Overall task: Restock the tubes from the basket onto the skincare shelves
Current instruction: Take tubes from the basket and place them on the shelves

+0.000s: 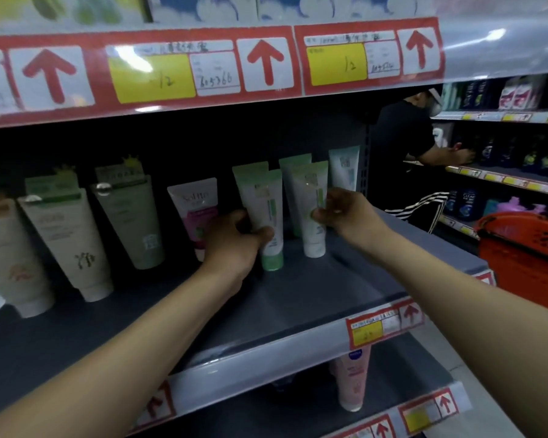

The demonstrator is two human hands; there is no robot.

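At the centre of the frame, the thumb and fingers of the left hand [234, 245] curl round the lower body of a pale green-capped tube [268, 200], which stands cap-down on the dark grey shelf [298, 298]. Just to its right, the right hand [348, 213] pinches the middle of a white-capped tube [310, 245] between thumb and fingertips [321, 213]; this tube also stands cap-down, leaning slightly back. Each held tube has a similar green-topped tube close behind it. A pale blue tube [344, 167] stands further back, at the right end of the shelf. Partly behind the left hand is a white-and-pink tube [193, 210], then a grey-green tube [130, 222] and more white tubes toward the left edge. Red-and-yellow price labels [377, 325] line the shelf edges. At the right edge sits an orange basket [525, 248]; its contents do not show. Upper right, another person in a black top [402, 131] reaches into a far shelf.
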